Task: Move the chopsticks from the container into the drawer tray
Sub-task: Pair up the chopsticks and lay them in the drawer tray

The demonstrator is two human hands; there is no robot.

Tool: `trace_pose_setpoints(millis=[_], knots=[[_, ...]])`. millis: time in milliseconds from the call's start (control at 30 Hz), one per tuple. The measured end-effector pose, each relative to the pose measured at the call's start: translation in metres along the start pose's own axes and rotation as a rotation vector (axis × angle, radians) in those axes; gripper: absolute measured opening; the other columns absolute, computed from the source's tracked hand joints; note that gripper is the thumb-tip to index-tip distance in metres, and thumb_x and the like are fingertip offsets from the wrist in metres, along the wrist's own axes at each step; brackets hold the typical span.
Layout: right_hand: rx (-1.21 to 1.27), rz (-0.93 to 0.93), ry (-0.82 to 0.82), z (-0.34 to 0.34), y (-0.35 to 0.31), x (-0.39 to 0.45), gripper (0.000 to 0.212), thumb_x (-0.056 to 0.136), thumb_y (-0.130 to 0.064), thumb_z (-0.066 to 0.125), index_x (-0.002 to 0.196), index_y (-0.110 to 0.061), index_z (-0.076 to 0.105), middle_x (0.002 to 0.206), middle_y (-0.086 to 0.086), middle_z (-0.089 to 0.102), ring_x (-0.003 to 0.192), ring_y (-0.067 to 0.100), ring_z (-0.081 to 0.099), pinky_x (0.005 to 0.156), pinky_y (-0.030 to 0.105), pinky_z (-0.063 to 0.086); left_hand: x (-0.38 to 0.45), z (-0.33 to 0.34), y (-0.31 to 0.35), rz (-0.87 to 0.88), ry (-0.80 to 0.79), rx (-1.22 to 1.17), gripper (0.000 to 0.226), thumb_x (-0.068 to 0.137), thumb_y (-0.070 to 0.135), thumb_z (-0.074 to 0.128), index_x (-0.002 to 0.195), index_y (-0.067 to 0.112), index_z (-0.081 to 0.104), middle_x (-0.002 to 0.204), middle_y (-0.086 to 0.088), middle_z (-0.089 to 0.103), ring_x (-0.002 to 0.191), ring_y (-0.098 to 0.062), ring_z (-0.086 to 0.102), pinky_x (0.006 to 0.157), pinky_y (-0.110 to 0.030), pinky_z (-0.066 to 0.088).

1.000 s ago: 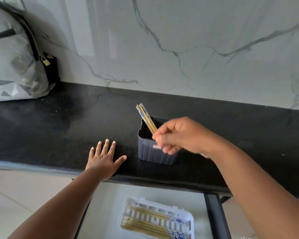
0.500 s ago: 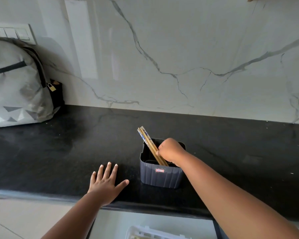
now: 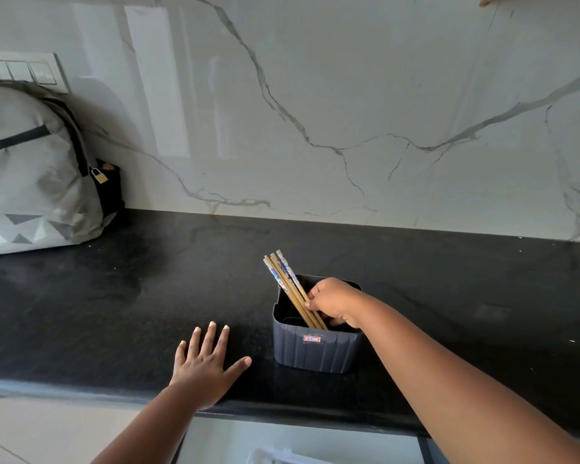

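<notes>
On counter, right hand (image 3: 335, 303): we see it pinching chopsticks (image 3: 290, 289), leaning in container (image 3: 317, 343).
Left hand (image 3: 208, 366): flat, fingers spread.
Progress: this bunch unlifted; tray (image 3: 275, 458) barely visible, near edge.

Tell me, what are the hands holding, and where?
The right hand grips the bundle of wooden chopsticks around the middle, inside the dark grey plastic container. The left hand holds nothing.
</notes>
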State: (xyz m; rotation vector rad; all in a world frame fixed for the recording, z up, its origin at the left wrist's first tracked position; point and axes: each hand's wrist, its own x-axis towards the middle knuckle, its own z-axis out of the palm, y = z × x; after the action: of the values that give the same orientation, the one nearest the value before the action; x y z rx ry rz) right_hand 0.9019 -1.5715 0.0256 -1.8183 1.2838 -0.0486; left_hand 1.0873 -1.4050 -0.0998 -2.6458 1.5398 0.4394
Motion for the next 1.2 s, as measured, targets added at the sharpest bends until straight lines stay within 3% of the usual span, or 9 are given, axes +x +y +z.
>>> trace_pose_setpoints(millis=[333, 500, 633, 700, 800, 900, 1033, 1133, 1200], knots=[[0.006, -0.068, -0.001, 0.003, 0.005, 0.002, 0.013, 0.091, -0.018, 0.066, 0.101, -0.011, 0.072, 0.102, 0.007, 0.072, 0.098, 0.021, 0.068, 0.092, 0.039, 0.054, -0.002, -0.001, 0.001, -0.016, 0.009, -0.002, 0.118, 0.050, 0.086, -0.014, 0.154, 0.030, -0.010, 0.162, 0.001, -0.015, 0.149, -0.025, -0.015, 0.119, -0.046, -0.006], [-0.025, -0.110, 0.131, 0.000, 0.007, -0.002, 0.018, 0.087, -0.018, 0.071, 0.096, -0.002, 0.071, 0.088, 0.007, 0.069, 0.077, 0.019, 0.063, 0.071, 0.031, 0.049, -0.003, -0.002, 0.002, -0.013, 0.017, -0.015, 0.118, 0.050, 0.086, -0.014, 0.153, 0.029, -0.011, 0.162, 0.001, -0.016, 0.148, -0.025, -0.016, 0.119, -0.046, -0.006], [0.051, -0.235, 0.217, -0.013, -0.003, -0.023, 0.009, 0.086, -0.015, 0.071, 0.094, -0.014, 0.074, 0.093, 0.003, 0.073, 0.088, 0.017, 0.069, 0.086, 0.035, 0.055, -0.004, -0.004, 0.003, -0.018, -0.011, -0.037, 0.117, 0.051, 0.087, -0.013, 0.153, 0.028, -0.012, 0.162, 0.001, -0.017, 0.148, -0.025, -0.017, 0.118, -0.046, -0.007], [0.154, -0.331, 0.268, -0.025, -0.015, -0.043, 0.008, 0.087, -0.014, 0.070, 0.094, -0.018, 0.073, 0.090, -0.003, 0.072, 0.086, 0.012, 0.069, 0.083, 0.031, 0.056, -0.003, -0.005, 0.002, -0.033, -0.045, -0.045, 0.108, 0.064, 0.088, -0.004, 0.153, 0.028, -0.013, 0.162, 0.001, -0.018, 0.148, -0.025, -0.018, 0.119, -0.046, -0.007], [0.429, -0.387, 0.276, -0.045, -0.036, -0.076, 0.009, 0.088, -0.011, 0.070, 0.091, -0.019, 0.071, 0.091, 0.003, 0.073, 0.087, 0.018, 0.072, 0.076, 0.027, 0.059, -0.003, -0.014, 0.005, -0.043, -0.101, -0.089, 0.098, 0.084, 0.080, 0.025, 0.152, 0.023, -0.017, 0.162, -0.001, -0.019, 0.148, -0.025, -0.017, 0.120, -0.047, -0.005], [0.645, -0.365, 0.224, -0.062, -0.050, -0.103, 0.008, 0.087, -0.008, 0.071, 0.094, -0.012, 0.071, 0.093, 0.009, 0.074, 0.085, 0.021, 0.074, 0.073, 0.029, 0.060, -0.006, -0.042, 0.010, 0.020, 0.152, -0.170, 0.106, 0.085, 0.069, 0.048, 0.152, 0.019, -0.016, 0.163, -0.003, -0.014, 0.150, -0.025, -0.010, 0.120, -0.047, 0.001], [0.871, -0.301, 0.089, -0.067, -0.057, -0.120, 0.010, 0.088, -0.005, 0.068, 0.097, -0.001, 0.067, 0.090, 0.013, 0.073, 0.080, 0.024, 0.073, 0.075, 0.036, 0.061, -0.022, -0.113, 0.024, 0.351, 0.656, -0.293, 0.090, 0.085, 0.055, 0.061, 0.154, 0.027, 0.011, 0.163, -0.005, 0.009, 0.149, -0.027, 0.009, 0.118, -0.044, 0.013], [0.977, -0.223, -0.002, -0.058, -0.055, -0.124, 0.011, 0.089, -0.002, 0.066, 0.099, 0.004, 0.065, 0.087, 0.015, 0.071, 0.077, 0.025, 0.072, 0.065, 0.034, 0.062, -0.039, -0.162, 0.039, 0.675, 0.935, -0.123, 0.069, 0.085, 0.054, 0.054, 0.147, 0.035, 0.032, 0.154, -0.006, 0.035, 0.139, -0.030, 0.034, 0.107, -0.047, 0.034], [1.019, -0.168, -0.048, -0.052, -0.052, -0.125, 0.010, 0.088, -0.001, 0.066, 0.097, 0.005, 0.065, 0.079, 0.015, 0.072, 0.069, 0.023, 0.072, 0.060, 0.033, 0.062, -0.052, -0.179, 0.051, 0.917, 0.995, 0.009, 0.054, 0.086, 0.044, 0.056, 0.138, 0.032, 0.046, 0.144, -0.007, 0.049, 0.130, -0.030, 0.049, 0.098, -0.046, 0.045]])
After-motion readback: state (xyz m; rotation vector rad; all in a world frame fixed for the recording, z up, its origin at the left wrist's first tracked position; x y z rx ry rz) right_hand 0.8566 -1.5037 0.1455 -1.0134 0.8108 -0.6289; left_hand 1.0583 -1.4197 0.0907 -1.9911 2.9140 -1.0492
